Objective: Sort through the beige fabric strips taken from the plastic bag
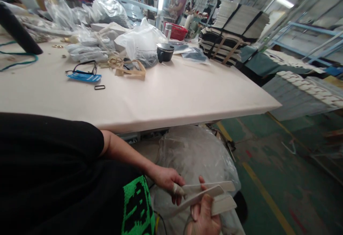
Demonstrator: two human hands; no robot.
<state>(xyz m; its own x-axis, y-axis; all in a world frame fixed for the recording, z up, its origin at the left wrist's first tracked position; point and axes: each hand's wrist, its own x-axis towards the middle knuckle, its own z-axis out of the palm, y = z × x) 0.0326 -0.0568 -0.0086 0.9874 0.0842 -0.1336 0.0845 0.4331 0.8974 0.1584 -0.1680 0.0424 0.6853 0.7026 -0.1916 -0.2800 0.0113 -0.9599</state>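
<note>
Down at the lower edge of the view, we see the left hand [167, 181], reaching out of a black sleeve, its grip closed on the near ends of the pale strips [211, 194], with one fingertip wrapped in what looks like tape. Our right hand [203, 215] comes up from the bottom border, partly cut off, its thumb and fingers closed around the same strips from below; we cannot tell how much of the palm lies under them. We count about three long, flat, off-white strips fanning out to the right, though where they overlap we cannot separate them for certain, nor can we tell what they are made of. They are held below the edge of the worktop [166, 95], above a large clear plastic bag [198, 153] that sits on the floor and whose contents we cannot make out through the film. A black garment with a green print [135, 206] covers the lower left and hides whatever lies beneath. On the worktop, well apart from the hands, lie a pair of glasses [85, 67] on a blue card, a small dark ring [99, 87], a tangle of tan straps [128, 69], crumpled plastic bags [142, 40] and a dark cup [164, 52]. Farther back a stack of bundled sheets [235, 24] stands near the corner, and a person [180, 1] is at work in the blurred distance.
</note>
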